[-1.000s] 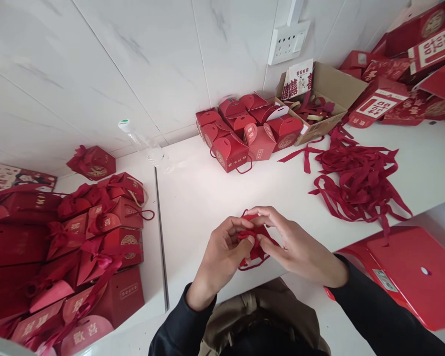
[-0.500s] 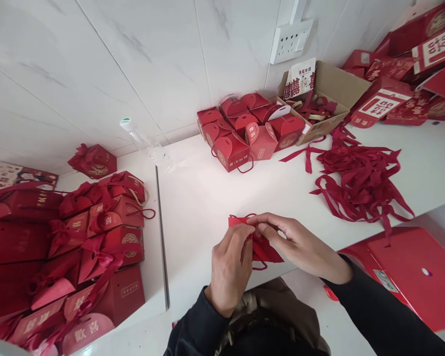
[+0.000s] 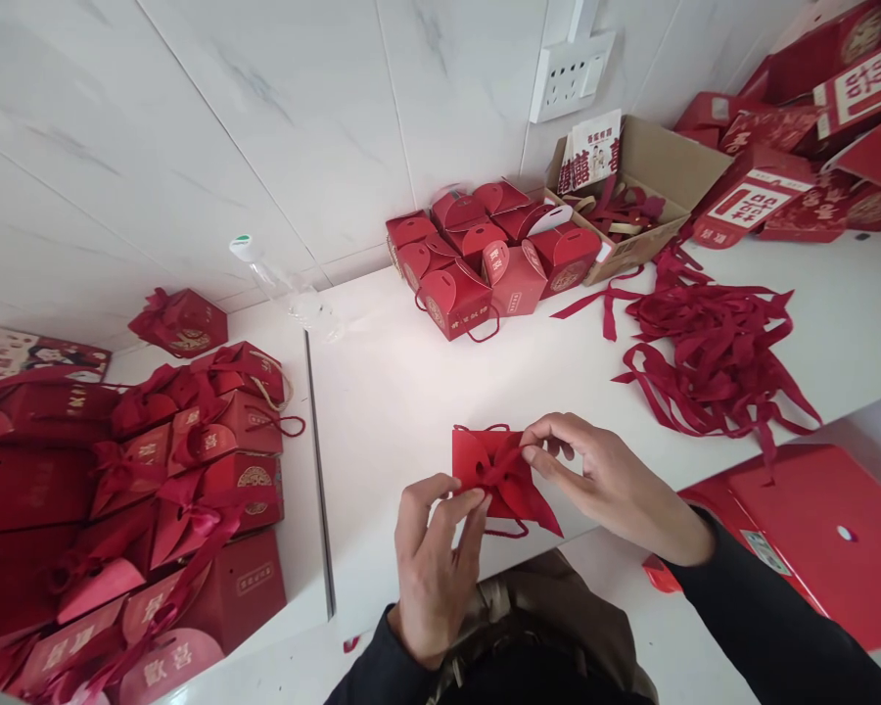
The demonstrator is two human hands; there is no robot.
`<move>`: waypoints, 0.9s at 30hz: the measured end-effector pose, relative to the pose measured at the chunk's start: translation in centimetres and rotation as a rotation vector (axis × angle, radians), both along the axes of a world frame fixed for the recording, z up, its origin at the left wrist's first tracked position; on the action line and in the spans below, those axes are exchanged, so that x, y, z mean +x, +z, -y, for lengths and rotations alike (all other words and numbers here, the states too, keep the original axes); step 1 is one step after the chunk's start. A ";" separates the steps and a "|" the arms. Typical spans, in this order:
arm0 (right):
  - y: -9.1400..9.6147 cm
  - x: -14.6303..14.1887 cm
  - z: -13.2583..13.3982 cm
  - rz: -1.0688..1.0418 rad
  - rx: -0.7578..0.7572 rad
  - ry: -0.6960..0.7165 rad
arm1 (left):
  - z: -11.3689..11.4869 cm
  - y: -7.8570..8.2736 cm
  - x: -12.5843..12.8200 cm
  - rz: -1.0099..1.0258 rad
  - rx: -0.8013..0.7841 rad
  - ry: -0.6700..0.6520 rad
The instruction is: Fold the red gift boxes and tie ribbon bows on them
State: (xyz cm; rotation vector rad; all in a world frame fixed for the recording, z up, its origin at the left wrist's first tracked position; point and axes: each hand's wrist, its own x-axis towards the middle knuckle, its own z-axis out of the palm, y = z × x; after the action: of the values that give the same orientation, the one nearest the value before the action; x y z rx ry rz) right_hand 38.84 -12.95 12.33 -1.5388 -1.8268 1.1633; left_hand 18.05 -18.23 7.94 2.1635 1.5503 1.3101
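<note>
A small red gift box [image 3: 477,456] sits on the white table [image 3: 396,392] just in front of me, with a red ribbon [image 3: 510,480] crossing its top. My left hand [image 3: 433,558] pinches one end of the ribbon at the box's near side. My right hand [image 3: 602,480] pinches the other end at the box's right. Both hands are closed on the ribbon, and the strands between them look pulled tight into a knot.
A heap of loose red ribbons [image 3: 712,352] lies to the right. Several closed red boxes [image 3: 485,259] stand by the wall, beside an open cardboard carton [image 3: 646,191]. Ribbon-tied boxes [image 3: 176,470] fill the left table. A red stool [image 3: 814,529] stands at lower right.
My hands have drawn apart, the left toward me and the right to the right, pulling the ribbon ends outward. The box top, covered by my fingers before, now shows.
</note>
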 end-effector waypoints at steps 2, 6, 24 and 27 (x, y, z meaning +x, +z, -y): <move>-0.2 0.3 0.1 0.012 -0.013 -0.020 | 0.7 0.0 -0.4 0.008 -0.081 0.009; -0.4 0.5 0.3 0.026 -0.026 -0.022 | 1.3 0.3 -0.6 0.047 -0.191 0.024; 0.4 0.5 1.4 -0.015 -0.026 -0.223 | 2.5 0.2 -2.1 -0.136 -0.118 -0.091; 0.5 -0.1 1.6 -0.008 0.000 -0.168 | 1.8 -0.2 -1.8 -0.273 -0.003 -0.138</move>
State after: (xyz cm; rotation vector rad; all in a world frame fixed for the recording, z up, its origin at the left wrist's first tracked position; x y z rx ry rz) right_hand 38.76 -14.52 12.81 -1.6495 -1.6567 1.0896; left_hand 16.24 -20.08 7.75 2.4814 1.4563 1.0046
